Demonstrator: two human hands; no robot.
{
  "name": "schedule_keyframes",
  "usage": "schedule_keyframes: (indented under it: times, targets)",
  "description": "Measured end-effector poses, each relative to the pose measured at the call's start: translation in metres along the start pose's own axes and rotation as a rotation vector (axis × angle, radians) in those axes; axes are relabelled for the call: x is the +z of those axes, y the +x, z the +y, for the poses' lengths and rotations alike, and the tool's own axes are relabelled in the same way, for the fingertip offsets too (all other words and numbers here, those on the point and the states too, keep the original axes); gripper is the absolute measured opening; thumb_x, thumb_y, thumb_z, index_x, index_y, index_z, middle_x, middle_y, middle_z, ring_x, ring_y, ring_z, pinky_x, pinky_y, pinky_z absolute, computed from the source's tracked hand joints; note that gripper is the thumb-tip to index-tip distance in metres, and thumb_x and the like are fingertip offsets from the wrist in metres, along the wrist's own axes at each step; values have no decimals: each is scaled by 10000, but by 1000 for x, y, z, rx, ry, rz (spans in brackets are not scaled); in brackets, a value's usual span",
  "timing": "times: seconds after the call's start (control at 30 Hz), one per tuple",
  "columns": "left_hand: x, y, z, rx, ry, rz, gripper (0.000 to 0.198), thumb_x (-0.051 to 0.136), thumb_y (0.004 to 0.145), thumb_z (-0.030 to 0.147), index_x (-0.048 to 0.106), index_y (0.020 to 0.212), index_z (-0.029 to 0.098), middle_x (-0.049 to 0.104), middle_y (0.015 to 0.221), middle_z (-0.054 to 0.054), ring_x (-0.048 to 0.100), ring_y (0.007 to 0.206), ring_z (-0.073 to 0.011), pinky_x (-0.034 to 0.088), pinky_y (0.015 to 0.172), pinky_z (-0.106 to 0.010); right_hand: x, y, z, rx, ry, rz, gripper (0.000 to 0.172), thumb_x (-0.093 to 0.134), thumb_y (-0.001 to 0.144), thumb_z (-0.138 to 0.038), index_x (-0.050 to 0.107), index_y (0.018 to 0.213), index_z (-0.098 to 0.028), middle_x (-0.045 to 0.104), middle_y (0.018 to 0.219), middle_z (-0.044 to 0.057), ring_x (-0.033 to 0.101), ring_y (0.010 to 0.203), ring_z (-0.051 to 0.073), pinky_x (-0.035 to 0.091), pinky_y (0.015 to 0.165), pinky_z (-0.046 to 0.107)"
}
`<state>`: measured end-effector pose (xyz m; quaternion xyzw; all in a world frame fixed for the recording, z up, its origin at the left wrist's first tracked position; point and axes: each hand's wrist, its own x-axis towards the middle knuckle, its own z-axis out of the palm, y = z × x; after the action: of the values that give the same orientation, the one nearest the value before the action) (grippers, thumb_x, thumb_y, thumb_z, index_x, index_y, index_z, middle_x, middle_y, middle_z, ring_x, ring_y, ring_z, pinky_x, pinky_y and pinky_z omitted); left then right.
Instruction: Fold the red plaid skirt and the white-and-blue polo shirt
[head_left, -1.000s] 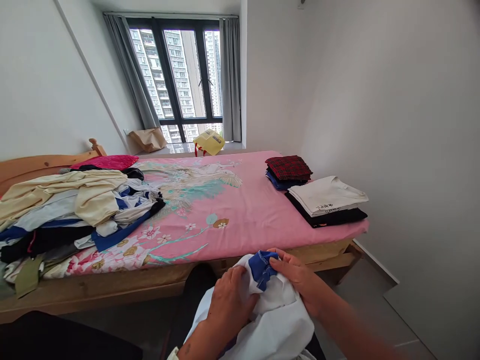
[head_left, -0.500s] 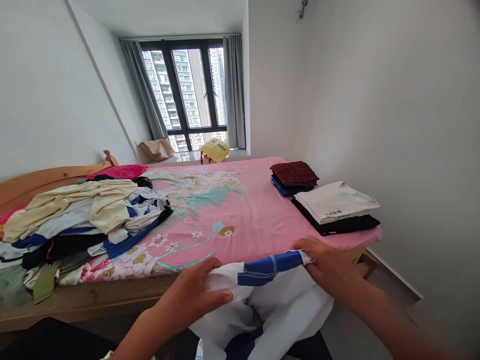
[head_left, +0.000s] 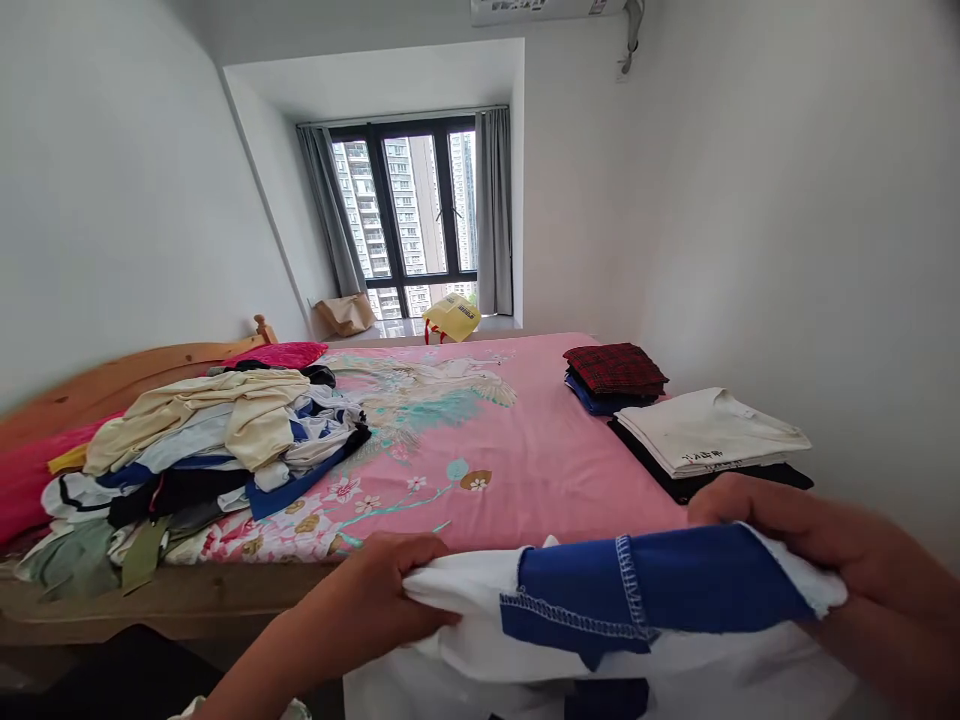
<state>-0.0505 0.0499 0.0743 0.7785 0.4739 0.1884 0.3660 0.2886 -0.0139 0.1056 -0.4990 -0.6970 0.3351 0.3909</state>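
A white garment with a blue band [head_left: 705, 580] is stretched between my two hands in front of the bed. Overlock-type seam stitching shows on its blue part, and the rest hangs down out of the frame. My left hand [head_left: 371, 590] is closed on a bunched white stretch of it, thumb below. At the other end, my right hand [head_left: 832, 550] grips the white edge beside the blue band, its fingers partly hidden by the cloth.
A pink flowered bed [head_left: 525, 460] lies ahead. A loose heap of clothes [head_left: 202, 440] covers its left side. Folded white tops [head_left: 712, 430] and a red plaid stack [head_left: 615, 368] sit at the right. Behind are a yellow bag [head_left: 452, 317] and a brown paper bag [head_left: 345, 314].
My right hand has moved right and closer to me, drawing the blue band out wider and nearer. My left hand keeps its hold. The view has tilted up and shifted left.
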Motion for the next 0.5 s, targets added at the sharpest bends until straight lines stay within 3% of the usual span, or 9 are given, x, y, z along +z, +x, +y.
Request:
schedule_keyframes:
  times: [0.03, 0.1, 0.2, 0.3, 0.4, 0.47, 0.5]
  targets:
    - [-1, 1, -7, 12, 147, 55, 31, 580, 671, 213, 609, 675, 204, 589, 663, 22, 512, 644, -129, 323, 569, -198, 0, 0, 2, -23, -21, -10, 86, 568, 737, -305, 636, 760, -257, 601, 609, 24, 532, 544, 177, 413, 484, 273]
    - [-2, 6, -30, -15, 294, 197, 126, 514, 668, 162, 625, 647, 217, 619, 654, 20, 539, 664, -142, 328, 590, -206, 5, 4, 9, -34, -69, -53, 88, 584, 705, -246, 659, 746, -267, 632, 649, 35, 558, 581, 193, 417, 504, 278]
    - [-4, 20, -70, -158, 53, 284, 76, 585, 633, 198, 610, 562, 184, 592, 558, 27, 551, 594, -142, 349, 562, -204, 21, 21, 25, 13, -70, -170, 100, 565, 723, -248, 666, 726, -246, 650, 708, 23, 568, 642, 190, 415, 542, 264]
    - [-14, 43, -87, -223, -188, 353, 276, 563, 727, 277, 548, 494, 130, 510, 466, 33, 560, 529, -132, 394, 570, -230, 37, 57, 46, 12, -14, -222, 170, 553, 750, -318, 637, 667, -196, 607, 664, -2, 515, 619, 147, 384, 548, 236]
    - [-47, 79, -60, -167, -181, 535, 396, 355, 870, 236, 555, 563, 88, 490, 486, 22, 592, 597, -127, 408, 639, -272, 35, 108, 59, 20, 44, -20, 258, 549, 737, -405, 616, 660, -168, 548, 595, -18, 435, 551, 114, 331, 501, 227]
    - [-82, 101, -22, -93, -154, 756, 333, 345, 877, 218, 600, 719, 74, 548, 579, -1, 594, 662, -128, 413, 676, -282, 18, 140, 57, 28, 65, 266, 313, 538, 733, -464, 622, 745, -163, 528, 587, -22, 407, 540, 110, 316, 502, 236]
    - [-100, 110, -1, -54, -137, 842, 233, 430, 850, 248, 606, 845, 97, 595, 668, -9, 582, 699, -131, 422, 691, -281, 7, 152, 53, -4, 79, 423, 340, 524, 745, -478, 620, 796, -156, 533, 617, -13, 415, 559, 111, 320, 521, 243]
